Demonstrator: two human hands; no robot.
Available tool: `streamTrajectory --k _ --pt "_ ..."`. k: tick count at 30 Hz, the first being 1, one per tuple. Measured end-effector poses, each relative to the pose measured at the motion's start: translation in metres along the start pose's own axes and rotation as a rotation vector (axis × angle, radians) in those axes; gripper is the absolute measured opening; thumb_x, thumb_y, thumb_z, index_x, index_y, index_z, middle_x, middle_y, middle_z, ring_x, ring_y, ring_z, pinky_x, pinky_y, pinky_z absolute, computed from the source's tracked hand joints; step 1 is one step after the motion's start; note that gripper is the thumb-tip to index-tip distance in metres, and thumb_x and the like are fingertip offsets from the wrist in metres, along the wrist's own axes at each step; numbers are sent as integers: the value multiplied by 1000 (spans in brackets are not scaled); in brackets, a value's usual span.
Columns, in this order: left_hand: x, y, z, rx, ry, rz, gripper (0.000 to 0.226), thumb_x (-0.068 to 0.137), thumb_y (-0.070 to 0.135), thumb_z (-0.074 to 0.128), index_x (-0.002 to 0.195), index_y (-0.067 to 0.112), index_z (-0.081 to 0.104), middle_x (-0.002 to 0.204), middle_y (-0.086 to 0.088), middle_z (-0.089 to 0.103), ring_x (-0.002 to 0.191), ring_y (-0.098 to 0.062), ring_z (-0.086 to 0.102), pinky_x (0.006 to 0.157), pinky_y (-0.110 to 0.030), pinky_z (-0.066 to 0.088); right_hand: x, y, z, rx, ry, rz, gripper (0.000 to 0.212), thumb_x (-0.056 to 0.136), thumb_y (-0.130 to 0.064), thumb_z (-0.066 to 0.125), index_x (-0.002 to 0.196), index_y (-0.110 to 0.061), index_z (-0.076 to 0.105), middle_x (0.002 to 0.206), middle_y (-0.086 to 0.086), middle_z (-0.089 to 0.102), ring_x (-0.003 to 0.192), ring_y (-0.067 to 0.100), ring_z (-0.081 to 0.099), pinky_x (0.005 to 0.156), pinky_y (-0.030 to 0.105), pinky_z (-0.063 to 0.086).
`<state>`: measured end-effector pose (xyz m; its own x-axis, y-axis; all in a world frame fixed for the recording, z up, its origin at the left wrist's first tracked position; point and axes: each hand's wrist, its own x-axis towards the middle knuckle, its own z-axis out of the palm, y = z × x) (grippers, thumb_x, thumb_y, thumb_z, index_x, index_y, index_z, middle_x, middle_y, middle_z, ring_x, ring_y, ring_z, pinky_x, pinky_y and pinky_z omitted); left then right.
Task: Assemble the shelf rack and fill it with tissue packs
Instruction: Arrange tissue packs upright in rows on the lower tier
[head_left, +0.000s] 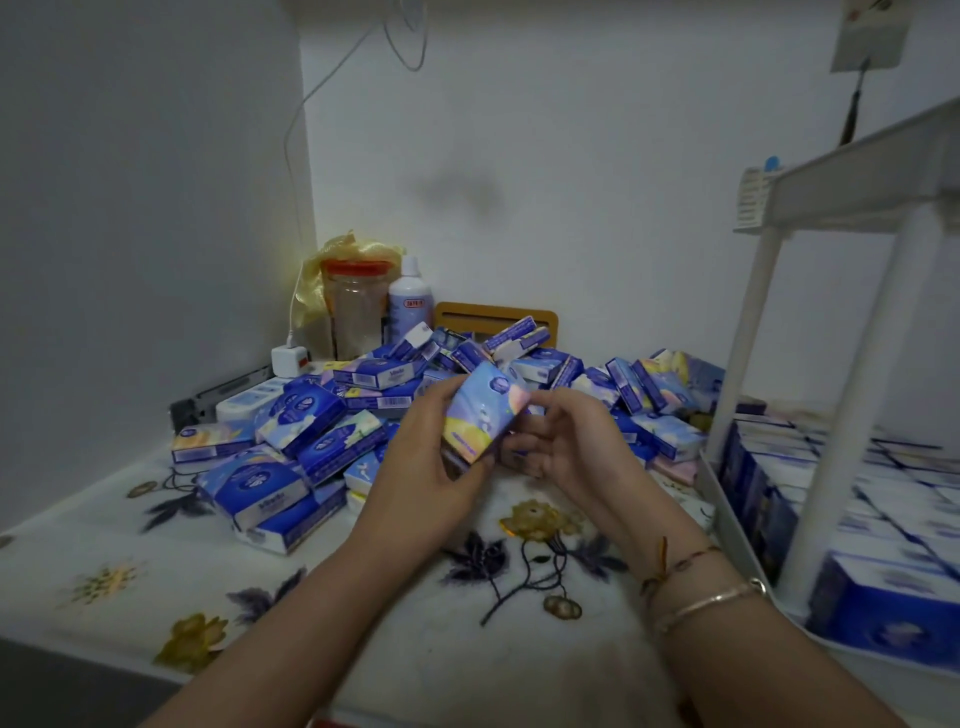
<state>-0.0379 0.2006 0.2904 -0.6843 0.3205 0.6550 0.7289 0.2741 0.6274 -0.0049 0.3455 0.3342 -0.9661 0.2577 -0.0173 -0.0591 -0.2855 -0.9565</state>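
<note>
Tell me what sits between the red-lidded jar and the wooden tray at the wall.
Head view: a white bottle stands between jar and tray.

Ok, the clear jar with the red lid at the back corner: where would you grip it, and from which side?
Grip the jar round its clear body just under the red lid, coming from above and in front. It stands upright. A white bottle crowds its right, a yellow bag its left and back, and the heap of tissue packs blocks a low frontal reach.
</note>
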Motion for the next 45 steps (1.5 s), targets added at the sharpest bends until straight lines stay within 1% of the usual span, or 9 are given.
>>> streamTrajectory --k 2,6,12,17,23,28,34,41,45 --pt "3 -1 -2 3 44 -33 64 79 19 75 128 39 40 120 15 53 104 1 54 84 -17 49 8 2 -6 -208 141 -71 15 96 -15 41 105 -10 53 102 11 66 70 18 59 54 25 41" --pt "2 1 -7 -89 101 -102 66 77 11 75 123 40 37 101 30 49 86 25 51 66 0 43 18 29 -27 -1312 217 -298 50 90 -30 56 135 -18 39 128 8 52 119 25 46 92 39 43" --pt "-1 8 -9 -122 109 -76 66 78 9 75 127 34 40 103 31 48 90 23 51 66 1 42 30 42 -27 -1625 247 -389 54 92 -33 56 138 -13 36 125 10 54 118 30 49 93 40 42" --pt "-7 12 -15 -102 85 -43 68 77 11 75 127 39 38 115 27 50 105 7 54 78 -8 48 12 33 -24 -1276 319 -495 29 97 -28 45 111 -5 56 97 13 63 90 31 59 61 32 40" --pt "-23 27 -22 -86 34 -7 69 78 12 74 136 29 42 125 14 53 113 -1 54 93 -35 52 -30 -10 -14 -321 210 -236 27 99 -14 45 90 4 64 79 18 65 65 20 66 54 25 58" --pt "-34 65 -26 -87 86 77 68 77 12 75 132 34 42 120 21 54 108 3 55 86 -22 52 -89 -35 -4 -218 50 -267 33 99 -34 44 82 -13 63 76 5 65 73 16 63 69 32 58" --pt "-56 118 -27 -108 62 200 74 76 2 71 127 46 39 121 24 54 108 1 57 84 -16 51 -153 -58 -18 -328 -124 -341 47 95 -45 49 84 -1 62 79 29 62 76 29 60 79 37 49" --pt "-65 176 2 -265 33 253 65 74 2 74 130 24 47 117 12 57 103 -5 62 82 -22 55 -198 -79 -61 -13 -49 -218 26 96 -14 43 76 -6 55 82 16 57 74 31 64 71 38 60" --pt "-64 200 33 -258 -52 312 67 74 2 73 132 24 45 118 15 56 105 -2 59 84 -26 54 -213 -88 -92 -55 36 -275 47 98 -36 45 61 -12 62 82 15 66 77 29 66 78 41 56"
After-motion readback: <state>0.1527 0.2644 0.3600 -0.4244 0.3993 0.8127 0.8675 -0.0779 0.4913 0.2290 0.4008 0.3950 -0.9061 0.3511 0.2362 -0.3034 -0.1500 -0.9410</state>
